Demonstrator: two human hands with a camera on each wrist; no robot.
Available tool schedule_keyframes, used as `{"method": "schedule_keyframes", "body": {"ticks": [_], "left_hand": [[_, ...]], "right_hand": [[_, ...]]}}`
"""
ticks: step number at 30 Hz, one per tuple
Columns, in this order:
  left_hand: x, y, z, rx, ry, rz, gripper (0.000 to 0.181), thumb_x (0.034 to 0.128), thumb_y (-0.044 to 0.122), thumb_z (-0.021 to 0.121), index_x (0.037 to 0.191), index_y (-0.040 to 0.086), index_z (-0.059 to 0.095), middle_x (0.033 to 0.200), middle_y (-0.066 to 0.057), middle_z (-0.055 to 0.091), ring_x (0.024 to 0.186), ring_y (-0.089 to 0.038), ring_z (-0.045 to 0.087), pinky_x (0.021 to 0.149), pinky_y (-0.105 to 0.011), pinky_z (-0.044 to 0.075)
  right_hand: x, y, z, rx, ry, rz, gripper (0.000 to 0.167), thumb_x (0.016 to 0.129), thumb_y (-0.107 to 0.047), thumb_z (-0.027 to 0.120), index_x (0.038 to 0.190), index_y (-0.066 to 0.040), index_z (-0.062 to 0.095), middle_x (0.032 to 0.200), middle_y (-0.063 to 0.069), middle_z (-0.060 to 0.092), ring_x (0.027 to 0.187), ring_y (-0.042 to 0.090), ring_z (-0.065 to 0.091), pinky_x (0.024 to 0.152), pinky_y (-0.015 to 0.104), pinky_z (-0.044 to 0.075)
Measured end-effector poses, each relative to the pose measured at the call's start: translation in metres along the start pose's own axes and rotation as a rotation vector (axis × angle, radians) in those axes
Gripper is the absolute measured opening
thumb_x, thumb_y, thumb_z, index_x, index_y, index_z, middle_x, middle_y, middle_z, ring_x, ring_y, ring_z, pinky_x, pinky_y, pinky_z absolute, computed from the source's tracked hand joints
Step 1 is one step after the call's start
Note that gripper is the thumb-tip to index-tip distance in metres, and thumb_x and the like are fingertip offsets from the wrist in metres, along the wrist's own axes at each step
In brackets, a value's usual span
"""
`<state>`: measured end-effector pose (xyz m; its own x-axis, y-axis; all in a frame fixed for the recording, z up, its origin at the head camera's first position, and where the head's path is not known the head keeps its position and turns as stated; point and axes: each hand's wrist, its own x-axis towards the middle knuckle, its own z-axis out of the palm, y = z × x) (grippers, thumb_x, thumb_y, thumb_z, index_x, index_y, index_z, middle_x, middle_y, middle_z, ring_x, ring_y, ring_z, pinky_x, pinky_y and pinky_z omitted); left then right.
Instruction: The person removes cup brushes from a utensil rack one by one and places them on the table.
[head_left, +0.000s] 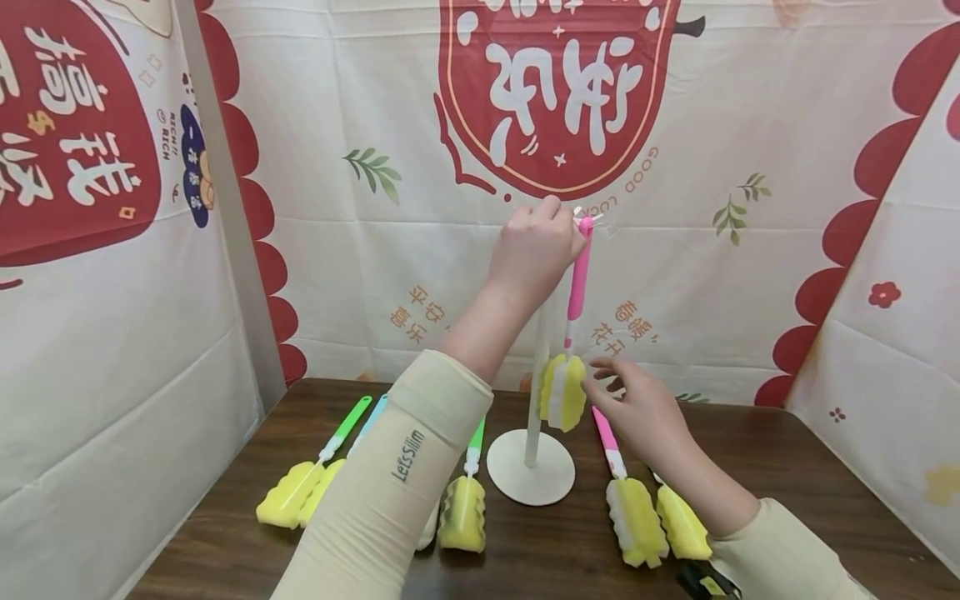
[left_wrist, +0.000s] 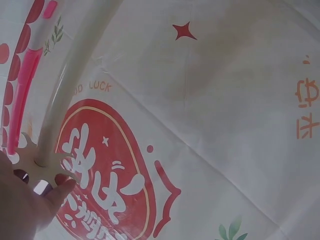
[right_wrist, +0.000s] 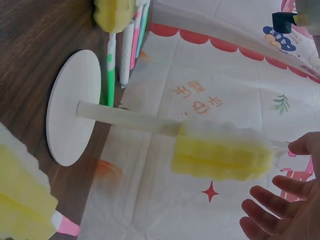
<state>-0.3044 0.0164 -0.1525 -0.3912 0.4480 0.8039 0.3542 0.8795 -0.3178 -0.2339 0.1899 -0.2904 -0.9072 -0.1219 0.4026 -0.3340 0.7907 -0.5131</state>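
A white stand with a round base (head_left: 531, 487) rises from the table. From its notched top disc (left_wrist: 35, 164) hangs a sponge brush with a pink handle (head_left: 580, 279), its yellow and white sponge head (right_wrist: 225, 152) beside the pole. My left hand (head_left: 536, 246) grips the edge of that disc, the thumb (left_wrist: 62, 192) against its rim. Close to the right of the hanging sponge is my right hand (head_left: 637, 408), its fingers apart and loosely bent around nothing; whether a fingertip touches the brush is unclear.
A pink-handled sponge brush (head_left: 637, 517) and another yellow one (head_left: 682, 521) lie right of the base, near a black object (head_left: 705, 579). Left of it are green-handled brushes (head_left: 463, 512) and others partly behind my left sleeve. Printed cloth (head_left: 300, 250) surrounds the brown table (head_left: 555, 558).
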Motion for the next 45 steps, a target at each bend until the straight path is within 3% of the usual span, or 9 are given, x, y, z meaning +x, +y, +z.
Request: {"method": "schedule_keyframes", "body": {"ticks": [4, 8, 24, 30, 38, 45], "left_hand": [[0.0, -0.002, 0.0, -0.108, 0.014, -0.025, 0.033, 0.0992, 0.033, 0.05, 0.109, 0.009, 0.071, 0.099, 0.0, 0.069, 0.079, -0.013, 0.063, 0.083, -0.017, 0.048], [0.001, -0.003, -0.001, -0.151, 0.011, -0.041, 0.034, 0.0998, 0.032, 0.048, 0.109, 0.009, 0.07, 0.1, 0.0, 0.068, 0.079, -0.013, 0.062, 0.083, -0.017, 0.048], [-0.004, -0.009, -0.001, -0.382, 0.041, -0.106, 0.026, 0.0979, 0.026, 0.051, 0.103, 0.008, 0.07, 0.099, -0.001, 0.067, 0.088, -0.014, 0.062, 0.085, -0.018, 0.047], [-0.006, -0.008, 0.002, -0.454, 0.066, -0.151, 0.025, 0.0972, 0.026, 0.051, 0.101, 0.009, 0.069, 0.098, 0.0, 0.065, 0.087, -0.013, 0.061, 0.085, -0.017, 0.046], [-0.006, -0.003, 0.006, -0.486, 0.112, -0.189, 0.023, 0.0964, 0.025, 0.051, 0.098, 0.01, 0.068, 0.098, 0.001, 0.066, 0.088, -0.012, 0.06, 0.084, -0.016, 0.046], [-0.007, 0.002, 0.007, -0.487, 0.091, -0.21, 0.023, 0.0967, 0.025, 0.05, 0.098, 0.01, 0.067, 0.099, 0.001, 0.066, 0.089, -0.012, 0.061, 0.085, -0.014, 0.044]], "right_hand": [[0.002, -0.005, -0.002, 0.032, -0.008, 0.012, 0.047, 0.096, -0.035, 0.058, 0.134, -0.008, 0.052, 0.123, 0.016, 0.059, 0.106, 0.035, 0.058, 0.086, 0.052, 0.047], [0.006, -0.009, -0.005, 0.057, -0.021, 0.019, 0.055, 0.097, -0.039, 0.057, 0.139, -0.007, 0.046, 0.127, 0.017, 0.056, 0.114, 0.036, 0.053, 0.089, 0.054, 0.045], [0.025, -0.019, 0.006, 0.196, -0.014, 0.045, 0.07, 0.094, -0.043, 0.061, 0.148, -0.007, 0.032, 0.135, 0.016, 0.051, 0.126, 0.035, 0.046, 0.097, 0.058, 0.039], [0.026, -0.02, 0.012, 0.257, -0.005, 0.034, 0.069, 0.094, -0.04, 0.063, 0.147, -0.008, 0.033, 0.13, 0.015, 0.053, 0.122, 0.033, 0.048, 0.098, 0.054, 0.039], [0.026, -0.021, 0.015, 0.262, 0.02, 0.029, 0.062, 0.096, -0.034, 0.062, 0.144, -0.008, 0.033, 0.12, 0.015, 0.058, 0.11, 0.034, 0.056, 0.088, 0.05, 0.048], [0.024, -0.017, 0.016, 0.228, 0.037, 0.007, 0.051, 0.099, -0.027, 0.059, 0.14, -0.007, 0.037, 0.111, 0.014, 0.061, 0.102, 0.031, 0.06, 0.081, 0.046, 0.052]]}}
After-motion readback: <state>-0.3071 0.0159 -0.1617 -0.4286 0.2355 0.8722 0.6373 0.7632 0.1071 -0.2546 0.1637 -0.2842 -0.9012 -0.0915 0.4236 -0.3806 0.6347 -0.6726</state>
